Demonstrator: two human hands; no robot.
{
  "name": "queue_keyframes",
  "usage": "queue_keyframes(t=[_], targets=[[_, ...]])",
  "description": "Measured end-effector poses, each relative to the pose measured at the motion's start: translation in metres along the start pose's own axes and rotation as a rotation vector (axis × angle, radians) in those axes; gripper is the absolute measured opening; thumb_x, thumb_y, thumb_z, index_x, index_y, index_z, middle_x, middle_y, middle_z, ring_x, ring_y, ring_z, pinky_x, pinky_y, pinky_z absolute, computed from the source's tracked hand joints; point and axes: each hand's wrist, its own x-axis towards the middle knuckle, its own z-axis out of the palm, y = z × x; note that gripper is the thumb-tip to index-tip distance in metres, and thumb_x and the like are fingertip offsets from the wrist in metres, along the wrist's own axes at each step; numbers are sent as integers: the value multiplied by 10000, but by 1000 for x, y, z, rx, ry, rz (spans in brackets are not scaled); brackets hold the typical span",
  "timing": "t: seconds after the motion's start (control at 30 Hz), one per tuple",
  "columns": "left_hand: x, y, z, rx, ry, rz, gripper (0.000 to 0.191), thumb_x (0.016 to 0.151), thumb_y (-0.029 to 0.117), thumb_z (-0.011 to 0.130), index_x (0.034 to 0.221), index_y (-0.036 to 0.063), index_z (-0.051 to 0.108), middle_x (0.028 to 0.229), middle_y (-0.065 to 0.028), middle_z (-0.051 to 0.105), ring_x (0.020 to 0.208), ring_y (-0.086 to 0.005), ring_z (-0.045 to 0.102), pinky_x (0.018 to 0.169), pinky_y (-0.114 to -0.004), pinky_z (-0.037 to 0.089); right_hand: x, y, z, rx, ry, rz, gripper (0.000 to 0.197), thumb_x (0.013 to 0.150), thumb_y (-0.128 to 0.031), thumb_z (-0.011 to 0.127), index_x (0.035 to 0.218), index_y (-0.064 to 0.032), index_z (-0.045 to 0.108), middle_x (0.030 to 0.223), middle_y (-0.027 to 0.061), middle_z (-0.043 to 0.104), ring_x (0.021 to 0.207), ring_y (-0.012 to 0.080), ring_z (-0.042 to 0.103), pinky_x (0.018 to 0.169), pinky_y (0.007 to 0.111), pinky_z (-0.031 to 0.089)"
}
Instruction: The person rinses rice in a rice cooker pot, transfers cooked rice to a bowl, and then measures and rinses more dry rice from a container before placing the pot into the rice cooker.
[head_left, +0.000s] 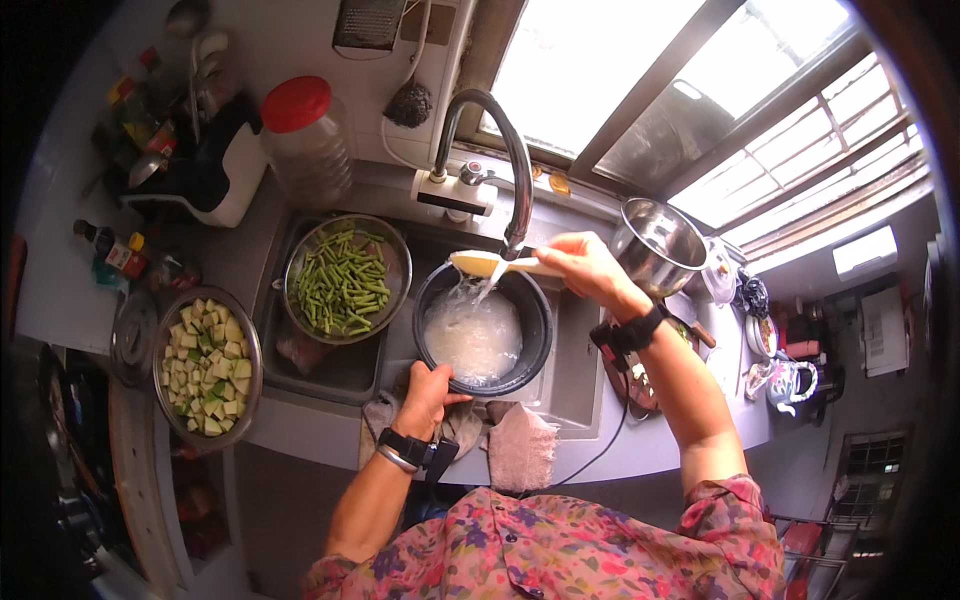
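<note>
My left hand (429, 391) grips the near rim of a dark round pot (541, 330) over the sink (577, 360). Cloudy whitish water and pale contents, not clear enough to name, lie in the pot. My right hand (581, 262) holds the handle of a pale rice paddle or spoon (480, 263) above the pot's far rim. Water runs from the curved chrome faucet (523, 172) past the paddle into the pot. Left of the pot, a metal bowl (406, 277) of cut green beans (341, 281) rests over the other basin.
A steel bowl (253, 390) of diced pale-green vegetable stands at the counter's left. Behind are a red-lidded plastic jar (307, 150) and a utensil holder (240, 172). At the right are a steel pot (660, 247) and a knife (701, 332). Cloths (521, 446) hang on the sink's front edge.
</note>
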Motion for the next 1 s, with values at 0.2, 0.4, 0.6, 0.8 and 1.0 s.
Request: queue_keyframes(t=[0.2, 0.4, 0.6, 0.8, 1.0], targets=[[-1, -8, -4, -64, -24, -33, 225, 810, 2, 479, 956, -165, 517, 891, -217, 620, 659, -285, 660, 486, -349, 585, 62, -19, -1, 35, 38, -87, 502, 870, -245, 620, 1321, -74, 483, 668, 0, 562, 428, 54, 436, 378, 199, 328], [-5, -16, -11, -68, 13, -27, 225, 811, 10, 489, 962, -154, 520, 882, -209, 620, 662, -284, 660, 492, -342, 586, 84, -43, 13, -60, 38, -138, 709, 815, -185, 697, 1389, 45, 349, 642, 40, 552, 402, 83, 448, 346, 236, 353], [-9, -6, -5, -25, 0, -8, 246, 812, 17, 476, 967, -160, 547, 886, -209, 630, 659, -279, 660, 493, -334, 581, 71, -40, 26, -59, 9, -70, 675, 804, -201, 720, 1339, 63, 404, 723, 47, 582, 464, 72, 480, 364, 230, 358], [-8, -4, -3, -42, -6, -3, 248, 815, 20, 471, 960, -159, 564, 877, -204, 644, 665, -275, 666, 496, -330, 579, 19, -5, 33, 31, -77, -143, 496, 893, -256, 637, 1276, 33, 508, 730, 0, 557, 557, 58, 508, 492, 216, 426], [-11, -11, -3, -134, -84, -96, 220, 829, 21, 496, 965, -140, 558, 877, -188, 641, 703, -275, 670, 537, -370, 600, -78, 62, 29, 727, 86, -46, 466, 870, -166, 665, 1272, 22, 523, 930, 23, 605, 807, 112, 580, 755, 310, 517]])
